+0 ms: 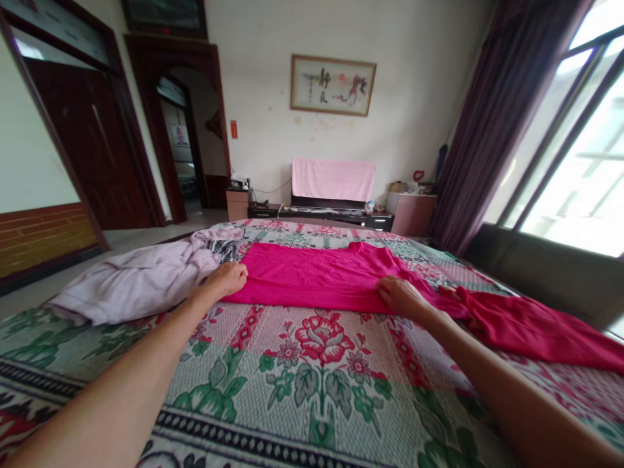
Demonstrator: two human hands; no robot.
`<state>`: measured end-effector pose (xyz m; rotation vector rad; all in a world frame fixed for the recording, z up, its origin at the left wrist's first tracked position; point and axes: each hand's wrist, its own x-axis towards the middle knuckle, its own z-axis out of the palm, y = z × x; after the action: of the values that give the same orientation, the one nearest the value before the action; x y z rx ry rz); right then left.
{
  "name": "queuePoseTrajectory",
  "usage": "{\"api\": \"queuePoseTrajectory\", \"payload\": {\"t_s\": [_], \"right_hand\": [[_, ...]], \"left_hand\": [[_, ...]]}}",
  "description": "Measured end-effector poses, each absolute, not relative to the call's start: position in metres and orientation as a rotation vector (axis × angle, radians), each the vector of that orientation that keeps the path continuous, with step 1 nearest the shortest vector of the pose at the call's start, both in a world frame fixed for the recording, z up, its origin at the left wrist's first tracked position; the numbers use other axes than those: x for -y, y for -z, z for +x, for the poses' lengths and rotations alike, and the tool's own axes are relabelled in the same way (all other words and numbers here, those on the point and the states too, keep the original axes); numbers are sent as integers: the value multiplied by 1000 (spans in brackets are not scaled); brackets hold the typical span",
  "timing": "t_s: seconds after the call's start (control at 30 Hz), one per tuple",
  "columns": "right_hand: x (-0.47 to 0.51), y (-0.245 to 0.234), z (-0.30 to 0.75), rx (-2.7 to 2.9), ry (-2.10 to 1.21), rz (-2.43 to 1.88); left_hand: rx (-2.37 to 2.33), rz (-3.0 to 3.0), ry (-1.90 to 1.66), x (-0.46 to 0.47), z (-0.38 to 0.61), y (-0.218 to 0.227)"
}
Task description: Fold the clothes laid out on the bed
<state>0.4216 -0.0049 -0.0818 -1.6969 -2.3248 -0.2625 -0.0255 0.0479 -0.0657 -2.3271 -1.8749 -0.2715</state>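
A bright pink garment (312,276), apparently a shirt, lies spread in a long, flat shape across the flowered bedspread (324,383). My left hand (231,278) is closed on its left end, the fingers pinching the cloth. Toward the other end, my right hand (400,294) has its fingers curled down onto the near edge and grips the fabric there. Small wrinkles run over the pink cloth. Its right part narrows behind my right hand and is partly hidden by my forearm.
Left of the pink garment is a heap of pale clothing (141,279). A red cloth (541,328) lies at the right. Beyond the bed stand a low black cabinet (319,213) and a pink-draped screen-like object (334,179). A dark curtain (511,123) hangs beside the window.
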Motion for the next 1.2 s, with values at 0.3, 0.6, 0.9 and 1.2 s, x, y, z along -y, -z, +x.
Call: {"api": "queuePoseTrajectory", "payload": {"t_s": [0.3,0.6,0.9,1.2], "right_hand": [[14,81,414,2170,246,-1804],[20,91,409,2017,277,-1872],[34,85,399,1957,281,-1990],[78,78,455,2081,197,-2009]], "left_hand": [[2029,-2130,372,-44,-25,69],[1813,-2130,487,-46,-21,80],[1807,-2460,354,-27,-31,66],[1651,-2694,390,-11,-55,86]]}}
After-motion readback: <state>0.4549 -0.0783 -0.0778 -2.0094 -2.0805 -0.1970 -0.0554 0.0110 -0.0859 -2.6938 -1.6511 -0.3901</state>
